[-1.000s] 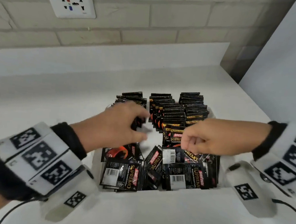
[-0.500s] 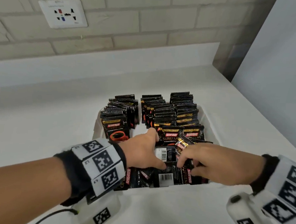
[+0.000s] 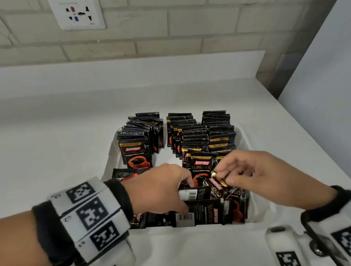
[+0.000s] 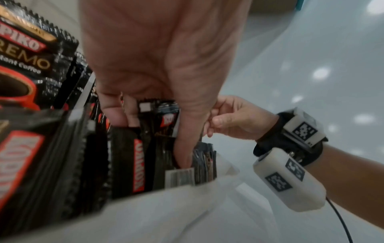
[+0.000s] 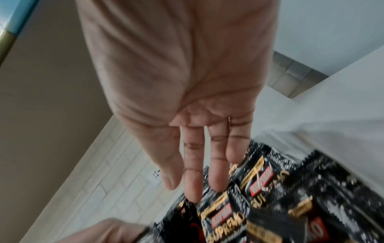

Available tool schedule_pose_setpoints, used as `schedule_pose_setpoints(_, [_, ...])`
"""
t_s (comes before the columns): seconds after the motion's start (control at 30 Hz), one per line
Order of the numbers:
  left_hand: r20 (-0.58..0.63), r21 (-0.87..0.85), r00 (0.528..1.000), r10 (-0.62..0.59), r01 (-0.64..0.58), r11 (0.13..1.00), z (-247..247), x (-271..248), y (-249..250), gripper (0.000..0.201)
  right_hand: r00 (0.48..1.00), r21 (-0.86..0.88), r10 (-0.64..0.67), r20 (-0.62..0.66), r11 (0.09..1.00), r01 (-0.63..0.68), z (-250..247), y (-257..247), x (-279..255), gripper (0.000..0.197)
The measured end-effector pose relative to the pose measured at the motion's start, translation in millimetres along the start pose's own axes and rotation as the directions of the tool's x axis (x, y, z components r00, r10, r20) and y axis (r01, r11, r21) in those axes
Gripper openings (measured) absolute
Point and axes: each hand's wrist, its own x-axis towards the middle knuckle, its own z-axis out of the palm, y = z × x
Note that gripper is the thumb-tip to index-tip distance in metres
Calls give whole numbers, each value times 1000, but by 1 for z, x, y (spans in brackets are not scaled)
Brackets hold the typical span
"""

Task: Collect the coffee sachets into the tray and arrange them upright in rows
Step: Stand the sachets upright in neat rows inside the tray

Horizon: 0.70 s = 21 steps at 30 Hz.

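Head view: right hand [image 3: 256,176] has risen, now pinching a sachet [image 3: 219,178].

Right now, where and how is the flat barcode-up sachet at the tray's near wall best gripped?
Judging by its pose, grip the barcode-up sachet by its far edge, coming from above. It lies flat against the tray wall, so the near edge is blocked. The left hand rests on the loose sachets there.

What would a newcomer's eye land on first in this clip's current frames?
Three upright rows of black Kopiko Supremo sachets fill the far end of the white tray. At the near end, both hands dig into a loose pile of sachets: the left hand grips some, and the right hand pinches one.
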Motion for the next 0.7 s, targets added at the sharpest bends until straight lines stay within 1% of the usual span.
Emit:
schedule_pose_setpoints(0.1, [-61, -54, 998, 8, -11, 998, -13, -12, -1, 31, 995, 85, -14, -104, 996, 23, -10, 3, -5, 19])
schedule_pose_setpoints(0.13, [-100, -105, 995, 9, -19, 994, -21, -18, -2, 30, 990, 126, -18, -139, 991, 35, -11, 3, -7, 16])
schedule_pose_setpoints(0.2, [-191, -272, 981, -14, -40, 962, -37, -28, -5, 26, 979, 210, -26, -200, 975, 69, -11, 0, -8, 23])
schedule_pose_setpoints(0.23, [-234, -381, 972, -35, -58, 923, -43, -32, -7, 25, 976, 258, -22, -215, 963, 78, -9, -2, -8, 24])
schedule_pose_setpoints(0.27, [-274, -496, 960, -61, -87, 864, -47, -34, -10, 26, 976, 313, -10, -218, 947, 80, -6, -3, -7, 24])
schedule_pose_setpoints(0.3, [-305, -605, 948, -90, -120, 787, -48, -36, -13, 29, 977, 371, 8, -212, 926, 73, -2, -4, -5, 26])
schedule_pose_setpoints(0.33, [-328, -690, 937, -120, -150, 708, -47, -37, -14, 35, 979, 432, 32, -201, 900, 59, 3, -6, -2, 30])
schedule_pose_setpoints(0.4, [-343, -787, 921, -183, -175, 591, -36, -32, -20, 52, 984, 547, 80, -161, 837, 21, 14, -12, 5, 44])
schedule_pose_setpoints(0.43, [-348, -824, 912, -218, -186, 536, -29, -29, -20, 49, 986, 595, 96, -134, 804, 3, 19, -16, 9, 50])
schedule_pose_setpoints(0.47, [-350, -851, 905, -244, -198, 487, -23, -27, -19, 41, 988, 634, 109, -113, 773, -12, 25, -20, 14, 55])
schedule_pose_setpoints(0.5, [-342, -869, 906, -249, -204, 451, -18, -25, -18, 35, 987, 666, 121, -102, 746, -22, 30, -24, 18, 59])
schedule_pose_setpoints(0.53, [-329, -880, 912, -245, -201, 431, -13, -22, -15, 36, 985, 691, 134, -109, 722, -22, 35, -26, 23, 60])
schedule_pose_setpoints(0.6, [-329, -883, 915, -234, -211, 419, -4, -18, -12, 45, 972, 711, 161, -172, 704, 9, 42, -30, 31, 45])
schedule_pose_setpoints(0.63, [-341, -888, 912, -226, -235, 395, -1, -17, -9, 45, 963, 709, 171, -209, 704, 29, 44, -31, 34, 37])
schedule_pose_setpoints(0.7, [-352, -911, 913, -206, -284, 299, 3, -17, -6, 39, 947, 728, 193, -257, 683, 58, 46, -30, 37, 29])
